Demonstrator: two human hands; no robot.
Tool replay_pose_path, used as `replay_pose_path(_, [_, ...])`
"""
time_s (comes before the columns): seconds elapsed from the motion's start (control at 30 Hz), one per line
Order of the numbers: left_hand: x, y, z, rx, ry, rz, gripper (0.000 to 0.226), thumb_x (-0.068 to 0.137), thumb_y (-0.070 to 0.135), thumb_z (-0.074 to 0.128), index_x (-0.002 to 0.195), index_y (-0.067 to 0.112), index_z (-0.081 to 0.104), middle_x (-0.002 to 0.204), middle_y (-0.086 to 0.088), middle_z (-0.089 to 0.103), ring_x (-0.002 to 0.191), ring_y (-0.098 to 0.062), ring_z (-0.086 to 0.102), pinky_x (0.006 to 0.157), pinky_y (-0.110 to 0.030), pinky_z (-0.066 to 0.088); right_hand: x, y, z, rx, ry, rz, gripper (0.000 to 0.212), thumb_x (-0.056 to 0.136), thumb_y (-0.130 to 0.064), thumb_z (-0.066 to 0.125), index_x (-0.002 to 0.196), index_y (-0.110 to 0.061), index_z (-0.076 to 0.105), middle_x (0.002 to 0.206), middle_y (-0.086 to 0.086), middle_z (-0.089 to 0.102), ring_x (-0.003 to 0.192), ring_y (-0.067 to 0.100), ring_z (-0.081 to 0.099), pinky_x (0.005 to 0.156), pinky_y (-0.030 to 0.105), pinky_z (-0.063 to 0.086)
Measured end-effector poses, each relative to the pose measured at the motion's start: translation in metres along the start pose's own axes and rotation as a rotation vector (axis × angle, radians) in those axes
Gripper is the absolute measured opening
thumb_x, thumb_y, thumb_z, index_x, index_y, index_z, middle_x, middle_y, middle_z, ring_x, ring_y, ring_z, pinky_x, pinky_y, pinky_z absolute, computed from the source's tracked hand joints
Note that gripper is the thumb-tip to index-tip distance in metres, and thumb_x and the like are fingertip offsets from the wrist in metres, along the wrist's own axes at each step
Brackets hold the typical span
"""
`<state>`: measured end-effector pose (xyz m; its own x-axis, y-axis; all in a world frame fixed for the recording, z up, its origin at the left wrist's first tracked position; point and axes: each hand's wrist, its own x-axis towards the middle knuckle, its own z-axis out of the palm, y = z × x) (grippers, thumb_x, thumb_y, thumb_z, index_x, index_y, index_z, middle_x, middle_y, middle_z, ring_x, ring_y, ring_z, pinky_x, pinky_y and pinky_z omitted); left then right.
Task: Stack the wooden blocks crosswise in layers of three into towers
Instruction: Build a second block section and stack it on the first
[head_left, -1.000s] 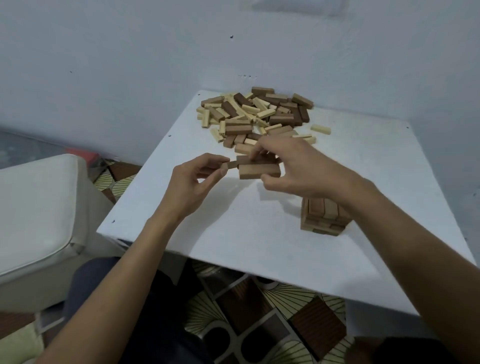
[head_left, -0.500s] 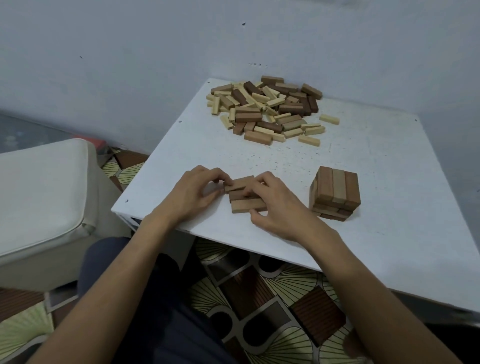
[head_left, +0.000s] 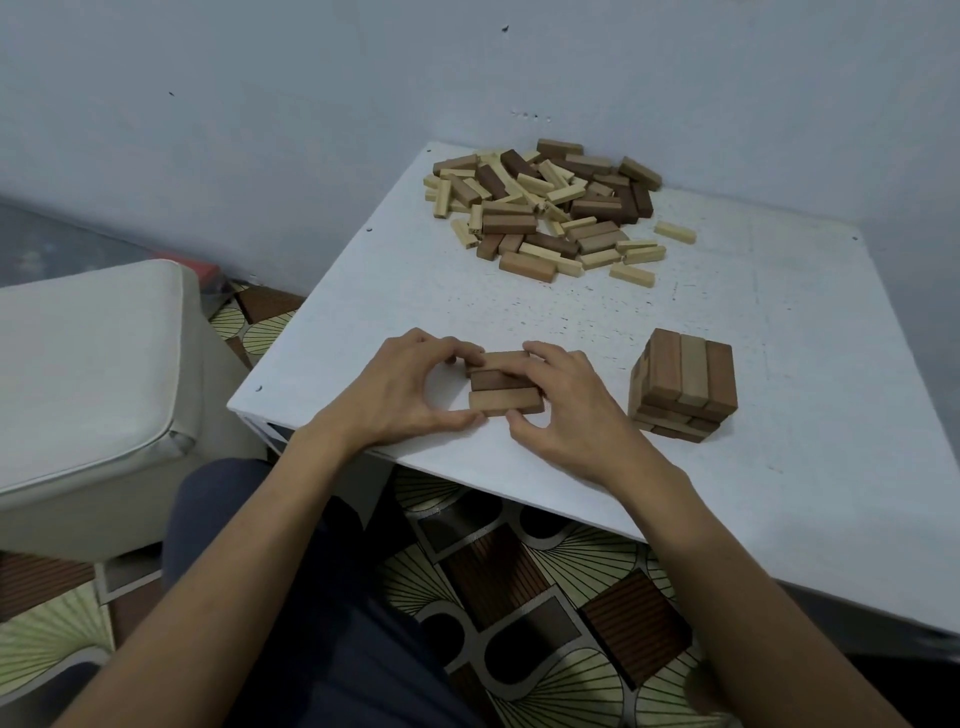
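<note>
My left hand (head_left: 400, 384) and right hand (head_left: 566, 410), fingers curled, clamp three flat brown wooden blocks (head_left: 506, 387) from both ends to square a base layer

Matt wooden blocks (head_left: 545, 208) on speckled white table (head_left: 779, 364).

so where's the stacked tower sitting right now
In the head view the stacked tower stands on the white table, just right of the right hand, which with the left hand pinches the row of three blocks; the loose pile lies farther back.
</note>
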<state>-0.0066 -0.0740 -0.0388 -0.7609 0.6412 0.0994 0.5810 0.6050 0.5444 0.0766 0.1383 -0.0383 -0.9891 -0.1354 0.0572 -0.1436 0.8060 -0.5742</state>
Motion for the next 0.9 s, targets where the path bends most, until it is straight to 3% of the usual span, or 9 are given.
replay_pose_path(0.17, [0.000, 0.004, 0.003, 0.019, -0.037, 0.008, 0.072, 0.070, 0.065, 0.055, 0.133, 0.031, 0.056, 0.126, 0.014, 0.061, 0.117, -0.009, 0.047, 0.097, -0.020, 0.028, -0.003, 0.001, 0.000, 0.007, 0.033, 0.008, 0.052, 0.091, -0.029, 0.068, 0.140, -0.035, 0.052, 0.147, 0.000, 0.043, 0.129, 0.018, 0.039, 0.101, 0.023, 0.027])
replay_pose_path(0.27, [-0.004, 0.006, 0.005, 0.022, -0.031, 0.009, 0.068, 0.072, 0.061, 0.051, 0.133, 0.030, 0.054, 0.142, 0.016, 0.053, 0.124, -0.013, 0.046, 0.101, -0.024, 0.028, -0.005, 0.000, 0.001, -0.006, 0.040, 0.017, 0.051, 0.092, -0.031, 0.068, 0.140, -0.030, 0.052, 0.149, 0.001, 0.042, 0.131, 0.019, 0.039, 0.105, 0.025, 0.030])
replay_pose_path(0.4, [-0.014, 0.006, 0.013, 0.115, 0.021, -0.011, 0.080, 0.076, 0.065, 0.044, 0.145, 0.024, 0.046, 0.155, 0.004, 0.041, 0.138, -0.019, 0.039, 0.112, -0.036, 0.025, -0.009, -0.005, 0.003, 0.003, 0.049, 0.045, 0.066, 0.092, -0.040, 0.065, 0.151, -0.028, 0.037, 0.160, 0.000, 0.027, 0.146, 0.017, 0.022, 0.114, 0.028, 0.022])
replay_pose_path(0.53, [-0.022, 0.007, 0.018, 0.295, -0.029, -0.093, 0.094, 0.081, 0.075, 0.022, 0.157, 0.019, 0.026, 0.165, 0.000, 0.019, 0.152, -0.018, 0.013, 0.121, -0.036, 0.005, -0.013, -0.006, 0.003, -0.072, -0.067, 0.111, 0.087, 0.096, -0.054, 0.050, 0.160, -0.020, 0.002, 0.167, -0.006, -0.001, 0.152, 0.009, -0.007, 0.121, 0.029, 0.006])
replay_pose_path(0.63, [-0.024, 0.015, 0.023, 0.404, -0.095, -0.107, 0.094, 0.084, 0.068, 0.002, 0.159, 0.013, 0.011, 0.167, -0.006, 0.002, 0.154, -0.022, -0.003, 0.122, -0.038, -0.003, -0.013, -0.006, 0.007, -0.210, -0.130, 0.124, 0.091, 0.097, -0.064, 0.033, 0.158, -0.014, -0.012, 0.166, -0.002, -0.015, 0.149, 0.011, -0.023, 0.121, 0.028, -0.003])
replay_pose_path(0.8, [-0.025, 0.023, 0.029, 0.487, -0.122, -0.111, 0.091, 0.084, 0.057, -0.011, 0.158, 0.006, -0.001, 0.167, -0.011, -0.005, 0.154, -0.026, -0.008, 0.122, -0.040, -0.006, -0.013, -0.004, 0.017, -0.323, -0.122, 0.107, 0.090, 0.091, -0.067, 0.007, 0.156, -0.009, -0.017, 0.165, 0.004, -0.017, 0.150, 0.019, -0.023, 0.125, 0.036, -0.005])
replay_pose_path(0.9, [-0.024, 0.023, 0.033, 0.498, -0.127, -0.111, 0.088, 0.085, 0.055, -0.011, 0.157, 0.004, -0.003, 0.166, -0.012, -0.007, 0.153, -0.026, -0.009, 0.121, -0.039, -0.007, -0.013, -0.001, 0.020, -0.328, -0.107, 0.088, 0.090, 0.089, -0.067, 0.002, 0.155, -0.009, -0.019, 0.166, 0.004, -0.016, 0.151, 0.020, -0.021, 0.124, 0.035, -0.007])
